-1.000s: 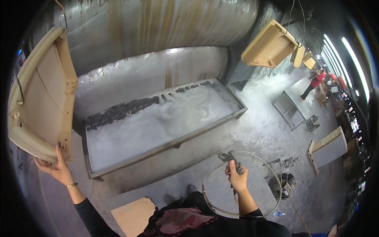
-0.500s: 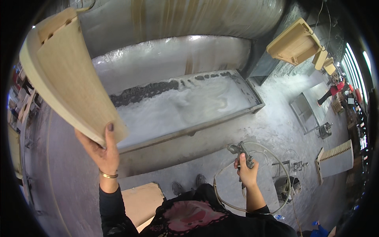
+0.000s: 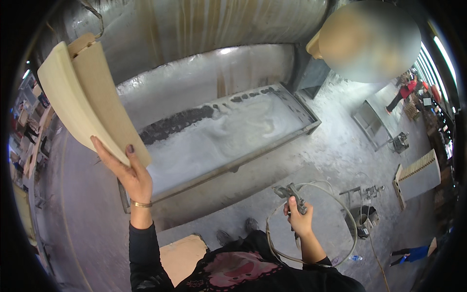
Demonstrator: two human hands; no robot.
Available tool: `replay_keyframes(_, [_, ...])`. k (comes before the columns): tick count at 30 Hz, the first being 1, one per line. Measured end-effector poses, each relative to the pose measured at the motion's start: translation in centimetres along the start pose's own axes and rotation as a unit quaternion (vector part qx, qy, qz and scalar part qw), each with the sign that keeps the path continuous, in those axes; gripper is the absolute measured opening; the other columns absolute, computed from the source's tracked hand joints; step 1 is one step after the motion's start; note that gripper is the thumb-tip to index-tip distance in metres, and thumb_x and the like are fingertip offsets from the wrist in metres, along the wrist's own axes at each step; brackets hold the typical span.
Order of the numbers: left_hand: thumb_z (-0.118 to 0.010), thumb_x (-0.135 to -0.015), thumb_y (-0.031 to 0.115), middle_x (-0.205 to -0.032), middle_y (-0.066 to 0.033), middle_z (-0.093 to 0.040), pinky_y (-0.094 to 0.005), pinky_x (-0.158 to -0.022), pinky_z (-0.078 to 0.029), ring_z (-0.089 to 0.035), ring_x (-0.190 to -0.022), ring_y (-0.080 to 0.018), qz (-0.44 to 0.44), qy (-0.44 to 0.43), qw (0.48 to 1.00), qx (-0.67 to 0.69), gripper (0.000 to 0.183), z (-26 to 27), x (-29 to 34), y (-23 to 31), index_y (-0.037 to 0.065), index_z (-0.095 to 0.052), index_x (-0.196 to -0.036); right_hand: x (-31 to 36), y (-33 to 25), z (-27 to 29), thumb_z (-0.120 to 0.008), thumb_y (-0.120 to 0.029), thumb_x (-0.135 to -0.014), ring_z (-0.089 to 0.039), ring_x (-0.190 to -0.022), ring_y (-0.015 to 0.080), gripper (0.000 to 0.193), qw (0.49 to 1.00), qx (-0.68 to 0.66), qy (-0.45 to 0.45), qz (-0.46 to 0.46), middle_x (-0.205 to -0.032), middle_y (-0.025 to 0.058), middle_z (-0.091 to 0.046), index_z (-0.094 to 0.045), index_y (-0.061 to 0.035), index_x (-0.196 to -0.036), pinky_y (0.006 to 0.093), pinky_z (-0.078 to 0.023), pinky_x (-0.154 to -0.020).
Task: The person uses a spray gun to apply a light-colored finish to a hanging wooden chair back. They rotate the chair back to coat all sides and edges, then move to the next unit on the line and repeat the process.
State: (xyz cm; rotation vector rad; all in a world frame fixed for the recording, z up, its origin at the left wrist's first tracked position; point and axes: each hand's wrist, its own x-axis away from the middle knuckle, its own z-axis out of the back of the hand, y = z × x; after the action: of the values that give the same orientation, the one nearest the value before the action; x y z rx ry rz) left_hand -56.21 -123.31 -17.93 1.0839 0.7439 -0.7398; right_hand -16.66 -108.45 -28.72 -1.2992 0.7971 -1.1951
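A pale, curved wooden furniture panel (image 3: 104,92) hangs at the left by a hook and wire at its top. My left hand (image 3: 129,173) grips its lower end, thumb on the flat inner face and fingers along the outer curved side. Lower right of the middle, my right hand (image 3: 299,219) is wrapped round a metal spray gun (image 3: 291,197), whose nozzle points to the left. From the gun a pale hose (image 3: 354,219) loops out to the right and back toward my forearm. The gun is well apart from the panel.
A long metal trough (image 3: 233,163) of cloudy whitish liquid lies ahead, below a stained metal wall (image 3: 209,24). By my feet is a tan board (image 3: 184,255). To the right stand a dark bucket (image 3: 366,219), a slatted panel (image 3: 421,177) and a metal box (image 3: 374,119). A blur covers the upper right.
The panel has swivelled, showing more of its curved outer side, and its top sits lower in view. My left hand sits slightly further right; the spray gun has shifted slightly left and down.
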Motion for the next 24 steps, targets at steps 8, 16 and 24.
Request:
replay_keyframes(8, [-0.055, -0.079, -0.001, -0.167, -0.0379, 0.009, -0.0648, -0.124, 0.000, 0.009, -0.155, -0.0545, 0.010, -0.024, 0.993, -0.119, 0.102, -4.9, -2.7, -2.5, -0.007, 0.003, -0.163, 0.3, 0.9, -0.7, -0.059, -0.040, -0.107, -0.048, -0.049, 0.0064, 0.043, 1.000, -0.027, -0.010, 0.006, -0.065, 0.0018, -0.058, -0.061, -0.0053, -0.081, 0.0237, -0.031, -0.042])
replay_keyframes(16, [-0.063, -0.088, 0.008, -0.163, -0.0438, 0.008, -0.0694, -0.121, -0.012, 0.003, -0.152, -0.0622, 0.017, -0.036, 0.967, -0.250, 0.101, -9.6, -4.4, -3.1, -0.009, 0.003, -0.162, -0.8, 2.9, 0.5, -0.057, -0.044, -0.107, -0.052, -0.054, 0.0087, 0.045, 0.999, -0.042, -0.022, -0.001, -0.068, 0.0030, -0.060, -0.057, -0.0076, -0.081, 0.0232, -0.033, -0.042])
replay_keyframes(24, [-0.065, -0.094, 0.018, -0.145, -0.0325, -0.049, -0.0548, -0.111, -0.038, -0.046, -0.136, -0.0473, -0.031, -0.130, 0.984, -0.116, 0.064, -12.6, 2.4, -1.3, -0.002, -0.043, -0.151, -9.0, 6.0, 1.5, -0.063, -0.037, -0.106, -0.051, -0.056, 0.0070, 0.044, 0.998, -0.047, 0.000, 0.028, -0.065, -0.0010, -0.059, -0.063, -0.0046, -0.077, 0.0256, -0.039, -0.051])
